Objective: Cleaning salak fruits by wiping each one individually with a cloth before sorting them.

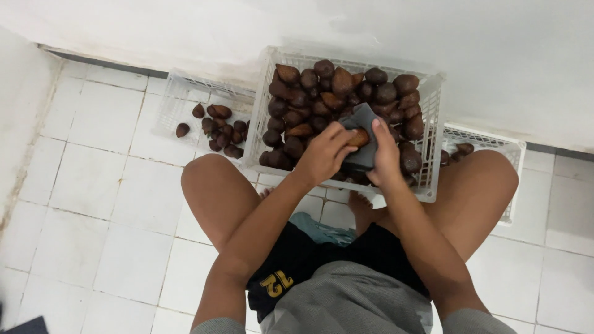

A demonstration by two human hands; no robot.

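- Step in hand, as judged: wiping one brown scaly fruit (359, 137), held over the centre crate (433, 93).
- Left hand (322, 154): fingers closed on the fruit.
- Right hand (385, 154): fingers gripping the grey cloth (362, 117) around it.
- Next move calls for turning the fruit inside the cloth.

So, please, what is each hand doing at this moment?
Left hand: closed on a brown fruit, over the middle crate.
Right hand: closed on a grey cloth against that fruit.
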